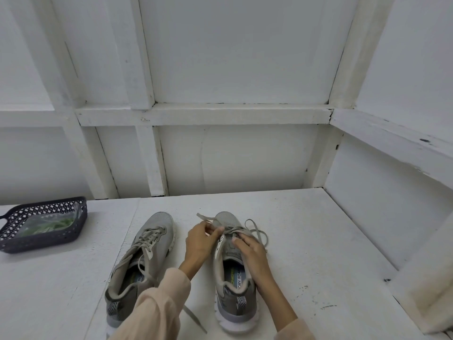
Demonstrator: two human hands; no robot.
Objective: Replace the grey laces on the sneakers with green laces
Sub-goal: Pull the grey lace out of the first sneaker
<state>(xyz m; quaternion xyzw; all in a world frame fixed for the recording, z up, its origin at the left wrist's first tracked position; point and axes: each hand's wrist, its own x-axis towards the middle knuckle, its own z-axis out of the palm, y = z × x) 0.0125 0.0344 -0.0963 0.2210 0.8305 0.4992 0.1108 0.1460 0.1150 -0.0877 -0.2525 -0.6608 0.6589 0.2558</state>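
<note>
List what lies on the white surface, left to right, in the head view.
Dark basket holding a bag of green laces → first grey sneaker → second grey sneaker.

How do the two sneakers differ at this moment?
The right sneaker is being worked on: the left hand pinches its lace and the right hand rests on its upper; no hand is on the left sneaker. The right sneaker points straight away; the left sneaker is angled. Both are grey, with grey laces in.
</note>
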